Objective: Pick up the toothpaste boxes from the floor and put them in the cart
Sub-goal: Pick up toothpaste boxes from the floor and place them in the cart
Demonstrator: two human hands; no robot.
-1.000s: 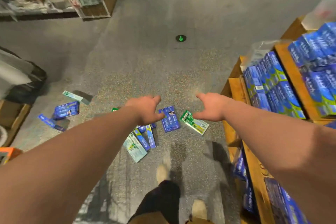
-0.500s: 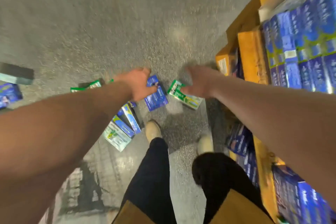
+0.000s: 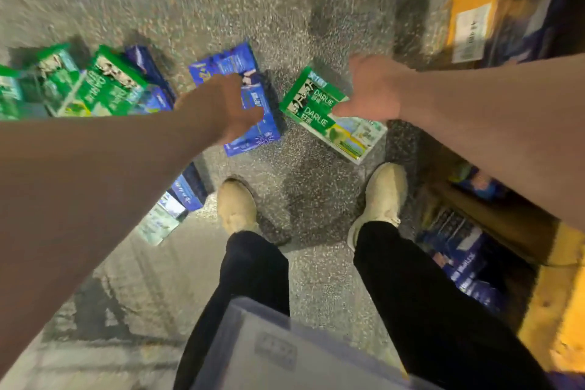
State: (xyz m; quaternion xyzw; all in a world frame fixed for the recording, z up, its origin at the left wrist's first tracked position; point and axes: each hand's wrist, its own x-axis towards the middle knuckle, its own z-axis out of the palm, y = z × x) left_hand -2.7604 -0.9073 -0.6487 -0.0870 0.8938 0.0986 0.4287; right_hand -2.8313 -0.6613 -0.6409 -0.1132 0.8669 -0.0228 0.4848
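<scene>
The blue box (image 3: 250,111) lay flat on the speckled floor (image 3: 221,3) just ahead of my shoes, and the green box (image 3: 319,111), printed DARUE, lay beside it to the right with a narrow strip of floor between them. My left hand (image 3: 221,108) was over the blue box, covering its middle; the fingers were spread, but I could not tell whether they touched the box or gripped anything. My right hand (image 3: 373,92) was at the green box's far right corner, thumb stretched toward the print, fingers loose and not closed on it.

More boxes were scattered to the left: a blurred cluster of green ones (image 3: 104,85) against a dark blue one (image 3: 148,66), and, partly hidden under my left forearm, another blue box (image 3: 190,190) and a pale one (image 3: 161,222).

At the bottom edge a translucent grey bin (image 3: 285,348) sat in front of my legs; I could see nothing inside it, and whether it belonged to the cart I could not tell.

On the right stood a wooden shelf (image 3: 557,320), its lower level holding dark blue packs (image 3: 465,260). Farther up, a carton (image 3: 471,28) with a white label sat on the same side, blurred.

My right shoe (image 3: 383,199) stood just below the green box, my left shoe (image 3: 237,206) below the blue one. Both arms crossed the view and hid the floor beneath them.
</scene>
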